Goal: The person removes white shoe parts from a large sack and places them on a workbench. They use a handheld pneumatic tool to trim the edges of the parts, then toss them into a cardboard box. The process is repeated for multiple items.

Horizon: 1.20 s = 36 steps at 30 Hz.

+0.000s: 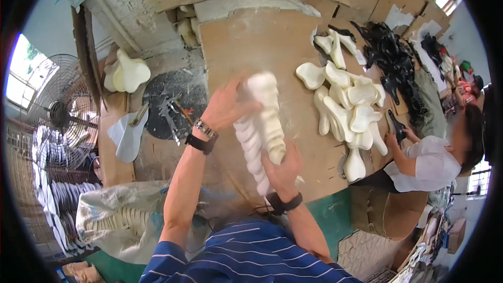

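Over the near part of the cardboard-covered table, I hold nested cream foam bicycle saddle pads (271,112) in a long, ribbed stack. A second row of nested pads (250,147) lies along its left side. My left hand (225,106) is against the upper end, its fingers reaching across the pads and somewhat smeared by motion. Lower down, my right hand (283,172) is wrapped round the narrow lower end of the right-hand row. To the right lies a loose heap of similar foam saddle pads (348,94).
A co-worker (432,162) at the right edge handles a black saddle (396,126). Black saddle covers (390,55) are piled behind the heap. Leftward are a white saddle shell (127,139), foam pads (127,72), a dark patch with tools (170,118), a fan (57,112) and a sack (120,220).
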Motion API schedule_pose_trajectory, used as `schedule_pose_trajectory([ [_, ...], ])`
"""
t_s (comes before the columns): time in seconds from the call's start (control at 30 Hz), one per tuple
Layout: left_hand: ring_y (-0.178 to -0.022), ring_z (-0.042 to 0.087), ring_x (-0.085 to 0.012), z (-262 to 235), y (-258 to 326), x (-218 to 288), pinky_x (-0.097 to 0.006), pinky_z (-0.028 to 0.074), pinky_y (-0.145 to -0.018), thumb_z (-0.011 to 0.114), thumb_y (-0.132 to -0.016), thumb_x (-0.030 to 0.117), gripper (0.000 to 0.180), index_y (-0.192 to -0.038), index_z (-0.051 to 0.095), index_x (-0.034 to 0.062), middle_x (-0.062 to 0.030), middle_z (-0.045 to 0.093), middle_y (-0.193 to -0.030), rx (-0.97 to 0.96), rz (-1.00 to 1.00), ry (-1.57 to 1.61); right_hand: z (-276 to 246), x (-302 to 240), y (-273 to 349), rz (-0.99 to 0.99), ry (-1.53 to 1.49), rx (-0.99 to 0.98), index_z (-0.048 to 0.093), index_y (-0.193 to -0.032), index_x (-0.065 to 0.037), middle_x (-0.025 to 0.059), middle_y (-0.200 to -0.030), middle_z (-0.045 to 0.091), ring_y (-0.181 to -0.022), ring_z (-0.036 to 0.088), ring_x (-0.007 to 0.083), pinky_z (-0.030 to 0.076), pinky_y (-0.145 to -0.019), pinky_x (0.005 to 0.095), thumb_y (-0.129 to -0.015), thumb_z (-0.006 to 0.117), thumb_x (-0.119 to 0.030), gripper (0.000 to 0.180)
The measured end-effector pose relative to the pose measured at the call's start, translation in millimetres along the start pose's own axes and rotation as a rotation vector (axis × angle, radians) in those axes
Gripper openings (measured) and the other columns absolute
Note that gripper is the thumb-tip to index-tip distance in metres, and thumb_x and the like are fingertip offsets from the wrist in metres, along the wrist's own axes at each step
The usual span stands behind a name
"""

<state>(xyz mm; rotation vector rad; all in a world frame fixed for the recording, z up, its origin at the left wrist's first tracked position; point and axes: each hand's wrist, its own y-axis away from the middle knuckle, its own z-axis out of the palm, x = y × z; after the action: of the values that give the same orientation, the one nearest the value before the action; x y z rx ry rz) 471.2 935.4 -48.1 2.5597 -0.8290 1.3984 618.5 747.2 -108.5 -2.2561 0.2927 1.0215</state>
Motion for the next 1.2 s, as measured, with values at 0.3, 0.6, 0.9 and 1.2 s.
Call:
schedule_pose_trajectory([
  [0.3,-0.119,0.065,-0.0317,-73.5,139.8,-27.1,-0.038,0.05,-0.103,0.079,-0.079,0.004,0.05,-0.127,0.067,0.0011,-0.0181,0.067,-0.129,0.58,-0.084,-0.057,205.6,143.0,-28.7,0.267,0.359,-0.271,0.031,-0.158,0.004,0.0276,-0.16,0.038,-0.15,0.033,0.0425,0.025,-0.125,0.0487,-0.083,0.077,-0.05,0.103],
  [0.6,-0.094,0.067,-0.0286,-138.9,419.0,-111.5,-0.04,0.053,-0.088,0.077,-0.085,0.008,0.027,-0.109,0.066,0.0024,-0.0129,0.067,-0.1,1.25,-0.759,-0.432,189.2,144.5,-36.5,0.058,0.327,-0.399,0.037,-0.149,0.015,0.0344,-0.151,0.044,-0.143,0.041,0.0447,0.034,-0.119,0.0486,-0.092,0.074,-0.049,0.093],
  [0.9,-0.116,0.06,-0.0312,-117.2,594.6,-106.1,-0.049,0.04,-0.11,0.081,-0.081,0.03,0.044,-0.117,0.069,0.0091,-0.012,0.066,-0.114,0.55,-0.95,-1.039,96.5,79.5,14.6,-0.158,0.313,-0.398,0.031,-0.156,0.007,0.0314,-0.159,0.033,-0.146,0.035,0.0445,0.029,-0.121,0.0508,-0.098,0.069,-0.031,0.079],
  [1.2,-0.096,0.066,-0.0272,-91.6,659.3,-37.4,-0.045,0.042,-0.101,0.08,-0.085,0.034,0.041,-0.116,0.069,0.0103,-0.0087,0.071,-0.094,0.517,-1.168,-0.992,112.8,-127.8,127.8,-0.549,-0.293,-1.056,0.055,-0.14,0.0,0.0205,-0.145,0.055,-0.136,0.051,0.0389,0.043,-0.111,0.0465,-0.085,0.079,-0.015,0.062],
])
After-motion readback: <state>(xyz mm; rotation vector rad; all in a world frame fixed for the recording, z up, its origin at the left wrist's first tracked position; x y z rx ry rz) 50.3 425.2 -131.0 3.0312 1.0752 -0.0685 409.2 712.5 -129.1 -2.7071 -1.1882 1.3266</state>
